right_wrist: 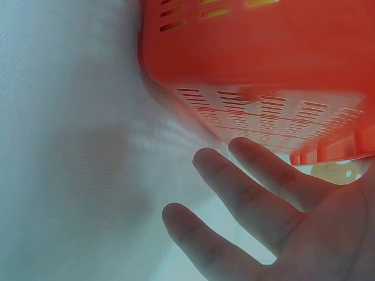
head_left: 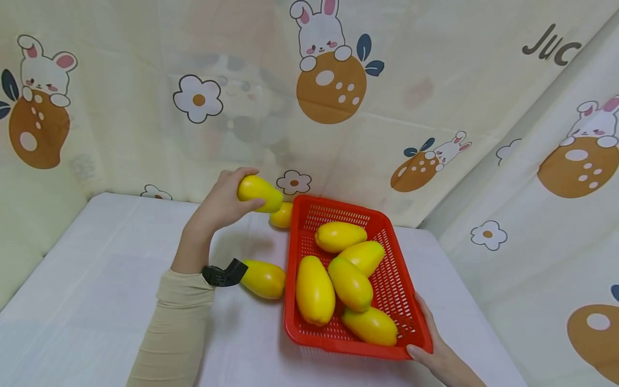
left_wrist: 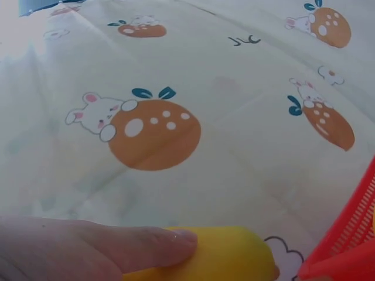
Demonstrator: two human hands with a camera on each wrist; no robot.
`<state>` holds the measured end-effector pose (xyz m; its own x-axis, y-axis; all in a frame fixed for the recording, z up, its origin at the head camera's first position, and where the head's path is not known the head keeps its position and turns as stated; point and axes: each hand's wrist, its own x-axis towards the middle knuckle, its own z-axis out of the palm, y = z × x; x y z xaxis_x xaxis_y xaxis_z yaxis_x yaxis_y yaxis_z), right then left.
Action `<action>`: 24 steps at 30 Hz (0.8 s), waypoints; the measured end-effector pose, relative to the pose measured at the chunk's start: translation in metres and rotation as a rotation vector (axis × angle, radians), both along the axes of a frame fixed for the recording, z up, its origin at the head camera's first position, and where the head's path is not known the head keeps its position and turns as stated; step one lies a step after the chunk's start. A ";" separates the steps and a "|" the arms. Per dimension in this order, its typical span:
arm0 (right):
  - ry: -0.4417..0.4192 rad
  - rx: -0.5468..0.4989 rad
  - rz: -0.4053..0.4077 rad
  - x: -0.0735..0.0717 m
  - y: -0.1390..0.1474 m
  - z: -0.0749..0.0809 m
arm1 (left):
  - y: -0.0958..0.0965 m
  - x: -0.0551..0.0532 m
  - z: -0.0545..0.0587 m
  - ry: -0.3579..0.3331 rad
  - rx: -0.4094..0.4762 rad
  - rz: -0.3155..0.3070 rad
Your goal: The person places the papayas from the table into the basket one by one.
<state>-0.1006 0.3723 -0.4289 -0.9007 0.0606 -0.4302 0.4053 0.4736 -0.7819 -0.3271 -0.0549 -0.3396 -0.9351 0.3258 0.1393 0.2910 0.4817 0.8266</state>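
My left hand grips a yellow mango with a greenish tip, held above the table left of the red basket. In the left wrist view, a finger lies along that mango. Several yellow mangoes lie inside the basket. My right hand holds the basket's near right corner, thumb on the rim. Seen from the right wrist, three of its fingers extend apart beside the basket's slotted outer wall.
One mango lies on the white table left of the basket, partly behind the black wrist camera. Another mango sits by the basket's far left corner. A cream curtain printed with rabbits hangs behind and at the sides.
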 end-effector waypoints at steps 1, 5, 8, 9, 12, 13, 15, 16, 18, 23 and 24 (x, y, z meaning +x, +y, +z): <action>0.001 -0.001 0.001 0.000 0.000 0.000 | 0.002 0.001 0.001 0.001 0.006 0.000; 0.007 -0.006 0.005 0.001 0.001 0.000 | 0.012 0.006 0.004 0.005 0.023 -0.002; 0.009 0.000 0.007 0.001 0.001 -0.001 | 0.019 0.010 0.007 0.014 0.023 -0.007; 0.009 0.001 0.007 0.001 0.001 -0.001 | 0.022 0.012 0.007 0.019 0.022 -0.014; 0.010 0.003 0.007 0.001 0.000 0.000 | 0.030 0.015 0.008 0.041 0.018 -0.031; 0.011 0.001 0.006 0.001 0.000 0.000 | 0.033 0.016 0.008 0.047 0.018 -0.037; 0.010 0.003 0.003 0.001 -0.001 0.001 | 0.038 0.018 0.008 0.054 0.024 -0.052; 0.008 0.004 0.002 0.001 -0.002 0.001 | 0.041 0.018 0.007 0.057 0.027 -0.058; 0.006 0.007 -0.002 0.001 -0.003 0.002 | 0.046 0.020 0.007 0.064 0.024 -0.073; 0.003 0.009 -0.008 0.001 -0.005 0.003 | 0.057 0.024 0.006 0.087 -0.014 -0.098; 0.002 0.009 -0.008 0.001 -0.005 0.003 | 0.059 0.024 0.006 0.093 -0.024 -0.102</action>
